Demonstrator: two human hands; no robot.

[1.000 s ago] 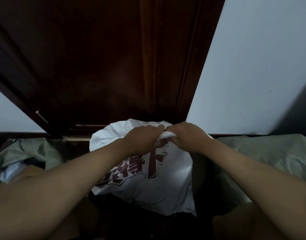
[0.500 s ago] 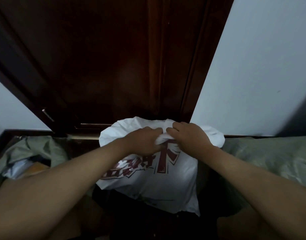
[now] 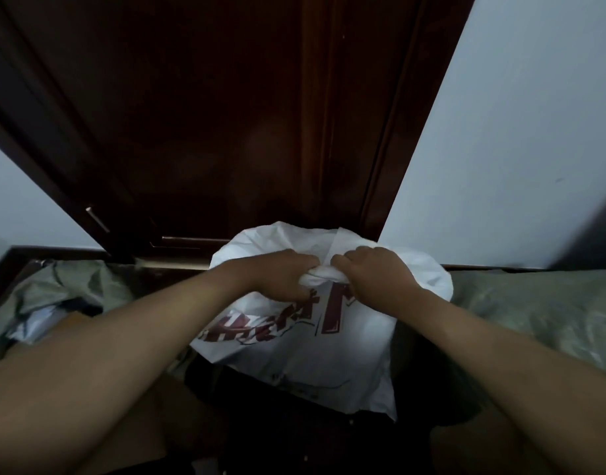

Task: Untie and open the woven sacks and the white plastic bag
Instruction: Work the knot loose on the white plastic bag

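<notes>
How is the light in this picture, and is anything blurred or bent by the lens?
Head view: dim overall, the dark wooden door nearly featureless; the white plastic bag is the brightest thing, its red print smeared by motion blur; both hands, left hand and right hand, grip its twisted neck; the wide lens splays the door edges outward.

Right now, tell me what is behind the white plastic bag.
Behind the white plastic bag stands a dark wooden door, with pale wall to its right. The bag and both hands hide the door's bottom edge there.
</notes>
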